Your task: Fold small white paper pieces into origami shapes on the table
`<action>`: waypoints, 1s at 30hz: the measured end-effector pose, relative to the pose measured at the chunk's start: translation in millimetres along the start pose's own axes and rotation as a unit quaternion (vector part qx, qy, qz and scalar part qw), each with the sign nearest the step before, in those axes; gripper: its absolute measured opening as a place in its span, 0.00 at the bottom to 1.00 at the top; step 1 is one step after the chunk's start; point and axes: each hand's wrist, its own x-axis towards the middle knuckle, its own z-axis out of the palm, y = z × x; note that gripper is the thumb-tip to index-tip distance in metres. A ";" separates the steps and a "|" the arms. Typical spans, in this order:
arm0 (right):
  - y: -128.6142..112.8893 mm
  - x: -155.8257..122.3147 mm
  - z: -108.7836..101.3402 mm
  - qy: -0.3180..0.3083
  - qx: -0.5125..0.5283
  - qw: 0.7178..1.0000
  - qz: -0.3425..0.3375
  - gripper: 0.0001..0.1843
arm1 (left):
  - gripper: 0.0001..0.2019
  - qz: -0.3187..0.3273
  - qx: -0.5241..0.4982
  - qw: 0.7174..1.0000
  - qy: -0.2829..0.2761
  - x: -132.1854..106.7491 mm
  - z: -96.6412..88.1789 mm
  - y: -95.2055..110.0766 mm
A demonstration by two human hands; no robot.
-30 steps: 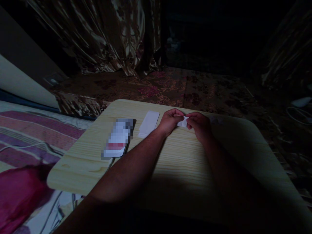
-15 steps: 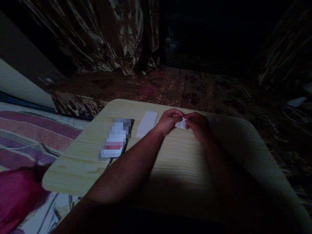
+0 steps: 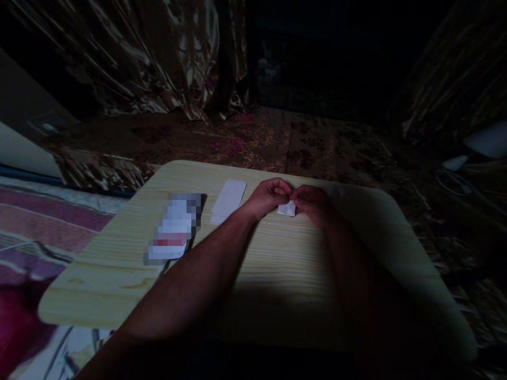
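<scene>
A small piece of folded white paper with crease lines is pinched between my two hands, above the far part of the wooden table. My left hand grips its upper left side, with thumb and fingers closed. On the other side, my right hand holds it with thumb and forefinger pressed together. Both sets of fingertips nearly meet over the paper and cover its top edge. Left of my left hand lies a stack of white paper strips.
A phone-like device, its screen blurred out, lies on the table's left with a cable at its near end. Pale folded bits sit dimly behind my right hand. A striped bed cover is at left; a white lamp-like object stands at right.
The view has turned slightly right, so the table and things on it sit further left. My fingers have shifted on the paper, which now shows more of its creased face below them.
</scene>
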 end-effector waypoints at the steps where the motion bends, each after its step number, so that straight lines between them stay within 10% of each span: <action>1: -0.3 -0.7 -1.6 -0.007 -0.004 1.000 0.001 0.12 | 0.14 0.000 0.008 1.000 -0.004 0.1 0.0 0.0; 30: 1.3 1.6 -6.2 0.049 -0.012 0.998 -0.050 0.11 | 0.09 -0.061 0.051 0.997 0.003 1.2 0.6 6.2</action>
